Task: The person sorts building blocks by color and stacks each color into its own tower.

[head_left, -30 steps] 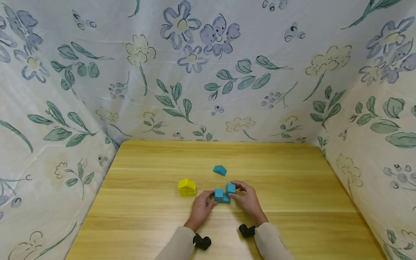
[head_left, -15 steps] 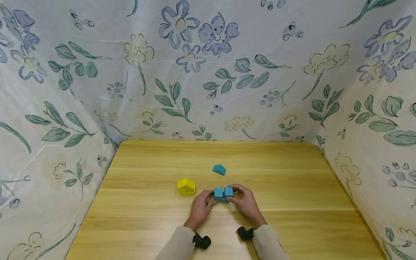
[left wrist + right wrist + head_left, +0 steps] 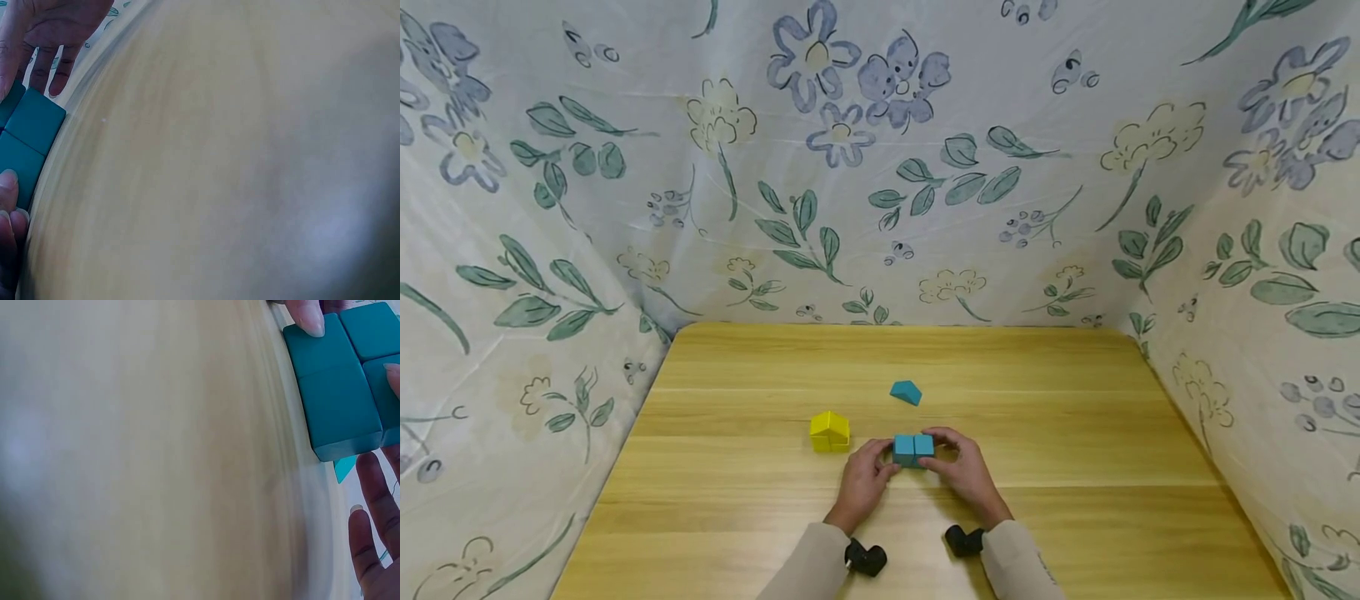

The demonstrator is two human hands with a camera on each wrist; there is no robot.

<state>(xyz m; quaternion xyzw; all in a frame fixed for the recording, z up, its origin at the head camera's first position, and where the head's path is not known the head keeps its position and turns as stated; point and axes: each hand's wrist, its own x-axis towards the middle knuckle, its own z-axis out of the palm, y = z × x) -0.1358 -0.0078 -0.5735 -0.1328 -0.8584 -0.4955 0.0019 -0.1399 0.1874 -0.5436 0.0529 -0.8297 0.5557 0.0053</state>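
Two small blue cubes stand side by side on a flat blue block, which is mostly hidden beneath them in the head view. My left hand pinches the left side of this stack, by the left cube. The right cube is between the thumb and fingers of my right hand, touching or nearly touching its neighbour. Up close, the right wrist view shows the blue blocks lined up, with fingertips on them. The left wrist view has the blocks at its left edge.
A blue roof-shaped block lies behind the stack. To the left stands a small yellow block house with a peaked top. Everything rests on a wooden table, with a floral cloth around its back and sides.
My right hand has brought its cube down and left onto the flat block, closing the gap to the left cube. The left hand has stayed in place.
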